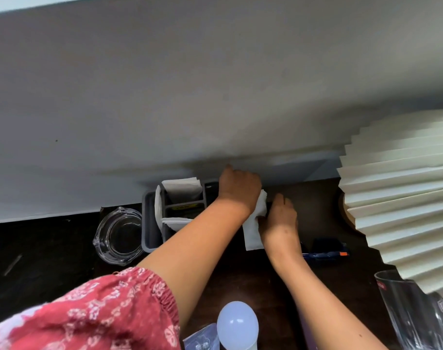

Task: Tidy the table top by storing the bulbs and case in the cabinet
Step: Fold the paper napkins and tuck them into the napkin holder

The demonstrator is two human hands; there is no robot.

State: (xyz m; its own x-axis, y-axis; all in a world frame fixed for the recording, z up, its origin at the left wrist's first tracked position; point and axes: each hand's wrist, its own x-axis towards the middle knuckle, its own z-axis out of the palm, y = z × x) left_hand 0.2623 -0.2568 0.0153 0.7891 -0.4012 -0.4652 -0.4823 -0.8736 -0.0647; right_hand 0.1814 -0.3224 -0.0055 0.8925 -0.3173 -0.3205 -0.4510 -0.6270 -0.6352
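A white tissue is gripped between both hands, left hand and right hand, near the wall at twelve o'clock, while the bulb waits at six o'clock on the tabletop, so storing seems not begun and releasing the tissue is called for next

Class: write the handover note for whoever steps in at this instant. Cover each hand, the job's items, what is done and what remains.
Left hand: at the back of the table by the grey organiser, on a white tissue.
Right hand: pinching the same tissue.
White bulb: on the table, near edge, untouched.
Case: I cannot pick it out with certainty.
Done: nothing stored yet.
Left: bulbs and case into the cabinet, which is not in view.
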